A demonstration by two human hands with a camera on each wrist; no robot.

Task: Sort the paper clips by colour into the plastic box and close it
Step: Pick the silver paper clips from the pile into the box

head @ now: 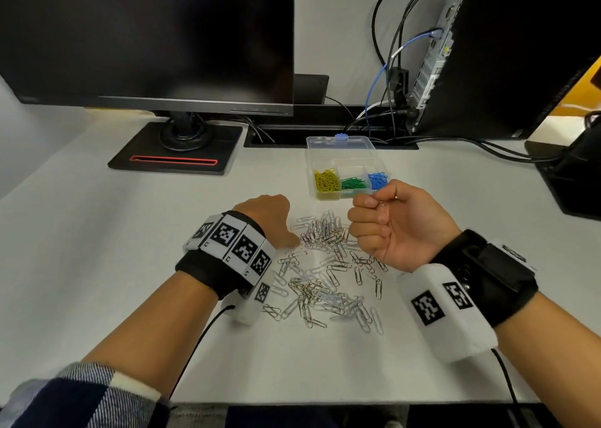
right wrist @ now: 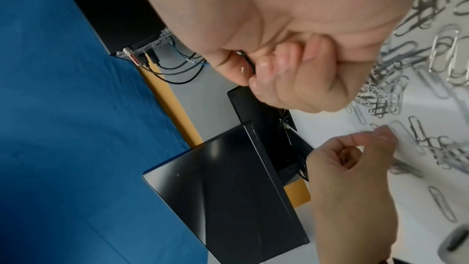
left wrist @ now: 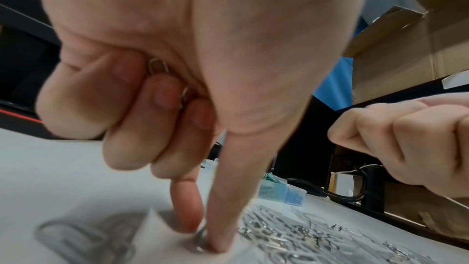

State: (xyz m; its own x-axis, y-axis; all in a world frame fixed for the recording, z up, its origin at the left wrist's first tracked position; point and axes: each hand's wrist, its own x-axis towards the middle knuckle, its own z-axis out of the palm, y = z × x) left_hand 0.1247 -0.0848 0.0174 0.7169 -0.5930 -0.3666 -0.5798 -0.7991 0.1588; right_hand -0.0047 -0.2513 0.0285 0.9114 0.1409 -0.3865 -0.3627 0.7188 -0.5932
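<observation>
The clear plastic box [head: 344,154] sits just past the heap of silver wire paper clips [head: 328,265], nearer the right hand [head: 390,222], which clutches clips, while the left hand [head: 266,216] pinches one from the heap.

— What are our hands doing?

— Our left hand [head: 266,214] is knuckles up and low over the desk, forefinger and thumb [left wrist: 223,198] stretched down to pinch a silver clip [left wrist: 199,237] against the surface. The other fingers [left wrist: 132,119] are curled into the palm around more clips.

— And the right?

— Our right hand [head: 395,222] is raised, palm turned toward us, fingers closed in a loose fist. Both wrists wear black bands.
</observation>
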